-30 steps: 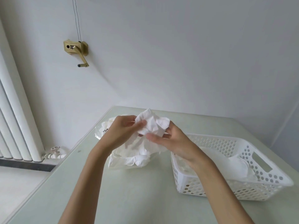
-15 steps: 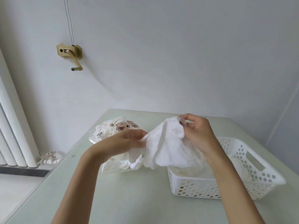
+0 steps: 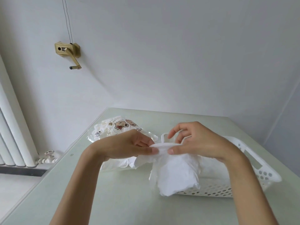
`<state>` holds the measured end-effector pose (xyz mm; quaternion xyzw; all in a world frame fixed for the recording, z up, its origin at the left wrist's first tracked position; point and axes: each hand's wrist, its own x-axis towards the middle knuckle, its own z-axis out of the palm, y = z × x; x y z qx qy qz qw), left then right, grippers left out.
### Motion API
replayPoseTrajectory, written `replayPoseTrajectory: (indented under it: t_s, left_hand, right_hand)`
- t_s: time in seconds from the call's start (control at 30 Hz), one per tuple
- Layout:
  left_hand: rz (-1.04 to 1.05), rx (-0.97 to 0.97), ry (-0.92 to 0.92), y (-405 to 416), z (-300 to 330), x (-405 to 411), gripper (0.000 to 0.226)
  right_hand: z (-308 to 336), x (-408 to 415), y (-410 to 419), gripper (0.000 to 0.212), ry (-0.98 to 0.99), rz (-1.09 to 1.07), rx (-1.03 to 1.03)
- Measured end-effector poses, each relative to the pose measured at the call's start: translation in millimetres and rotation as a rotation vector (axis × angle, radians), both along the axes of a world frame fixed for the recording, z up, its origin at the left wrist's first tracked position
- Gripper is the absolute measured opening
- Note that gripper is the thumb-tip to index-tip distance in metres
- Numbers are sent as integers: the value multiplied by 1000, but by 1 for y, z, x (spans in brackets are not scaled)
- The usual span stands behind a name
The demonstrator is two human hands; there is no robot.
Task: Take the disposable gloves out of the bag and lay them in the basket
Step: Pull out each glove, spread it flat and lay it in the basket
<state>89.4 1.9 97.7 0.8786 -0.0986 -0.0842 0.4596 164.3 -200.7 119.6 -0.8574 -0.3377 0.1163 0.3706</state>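
Note:
A white disposable glove (image 3: 174,174) hangs above the table, stretched at its top edge between both hands. My left hand (image 3: 128,147) pinches the left end of that edge, and my right hand (image 3: 197,142) pinches the right end with thumb and fingers. Behind my left hand lies the clear plastic bag (image 3: 116,129) with cartoon prints, holding more white gloves. The white perforated basket (image 3: 253,161) stands at the right, partly hidden by the glove and my right arm; white gloves lie inside it.
The pale green table (image 3: 113,200) ends at a white wall behind. A radiator (image 3: 11,132) with a valve stands at the left below table level. A brass crank fitting (image 3: 69,51) is fixed to the wall.
Both hands came closer together and lowered the glove, which now hangs spread by its top edge in front of the basket. More of the printed bag shows behind my left hand.

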Motion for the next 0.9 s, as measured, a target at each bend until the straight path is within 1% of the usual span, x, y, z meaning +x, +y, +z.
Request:
replayPoseTrajectory:
  t_s: [0.03,0.07,0.13,0.17,0.23,0.27,0.33,0.37,0.43,0.5,0.57,0.63,0.7,0.77,0.9]
  left_hand:
    - [7,9,-9,3,-1,0,24]
    - [20,15,-20,5,-2,1,26]
    - [44,12,-25,7,-5,2,32]
    - [51,6,-31,6,-6,3,34]
    - [72,-17,-82,3,-10,8,37]
    - [95,-37,-138,0,-11,11,37]
    - [182,-129,-267,-9,-13,18,34]
    - [235,-207,-309,-14,-14,22,33]
    - [342,-335,-360,-29,-16,31,36]
    - [481,-338,-433,-44,-18,40,34]
    - [610,-358,-506,-53,-23,48,32]
    - [687,-381,-552,-58,-29,55,33]
    - [712,-390,-615,-66,-33,61,33]
    - [695,-370,-679,-75,-36,65,35]
    - [645,-232,-751,-89,-31,71,34]
  right_hand:
    - [2,3,-7,23,28,-1,17]
    - [3,7,-13,21,40,-13,39]
    - [5,12,-23,28,60,-50,105]
    - [5,14,-26,28,82,-64,153]
    - [6,15,-30,25,171,-72,263]
    - [6,17,-32,24,227,-67,329]
    - [4,22,-36,27,305,-69,438]
    - [3,25,-37,30,301,-86,432]
    - [-1,34,-39,32,267,-155,332]
    - [-9,41,-39,23,284,-243,290]
    - [-18,46,-40,13,307,-289,374]
    - [-24,47,-39,12,312,-271,527]
    - [-27,47,-39,16,234,-284,628]
    - [-26,44,-37,22,113,-353,700]
    - [-15,35,-46,20,-114,-535,821]
